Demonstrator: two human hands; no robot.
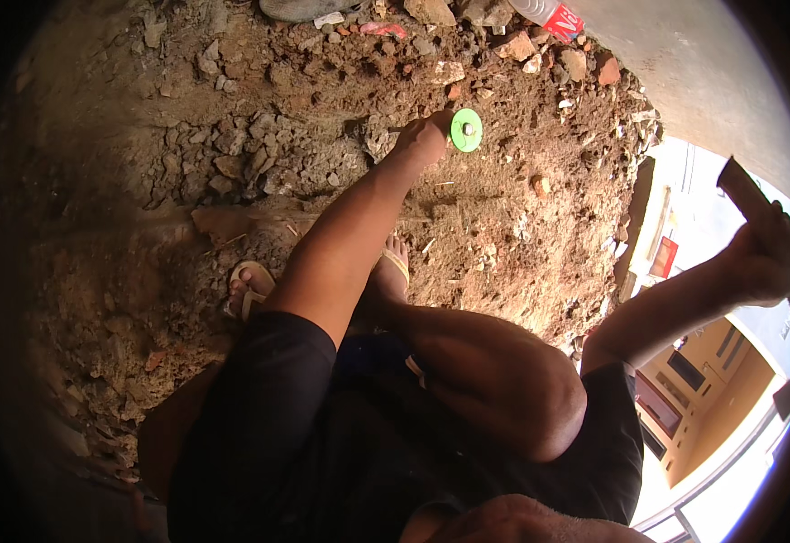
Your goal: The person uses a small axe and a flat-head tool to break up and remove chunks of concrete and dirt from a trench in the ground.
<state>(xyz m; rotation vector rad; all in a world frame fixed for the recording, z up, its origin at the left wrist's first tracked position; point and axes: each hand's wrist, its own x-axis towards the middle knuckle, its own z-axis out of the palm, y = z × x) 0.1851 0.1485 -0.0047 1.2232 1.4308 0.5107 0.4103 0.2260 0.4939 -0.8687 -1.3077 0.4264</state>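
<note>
Near the upper middle, my left hand point(427, 139) is closed round a chisel with a round green hand guard point(467, 130); the metal striking end shows at the guard's centre. The chisel's tip is not clearly visible against the rubble. At the far right my right hand point(763, 254) is raised, well apart from the chisel, and gripped on a dark hand tool point(744, 189). One thick end of that tool sticks out above the fist; the rest is hidden or too dark to tell. Broken earth and stones point(252, 153) lie beside my left hand.
My sandalled feet point(395, 265) stand on the rough ground. A plastic bottle with a red label point(561, 22) lies at the top by a pale smooth surface point(693, 61). Stones and brick pieces point(608, 69) are scattered near it. A grey shoe point(306, 8) shows at the top edge.
</note>
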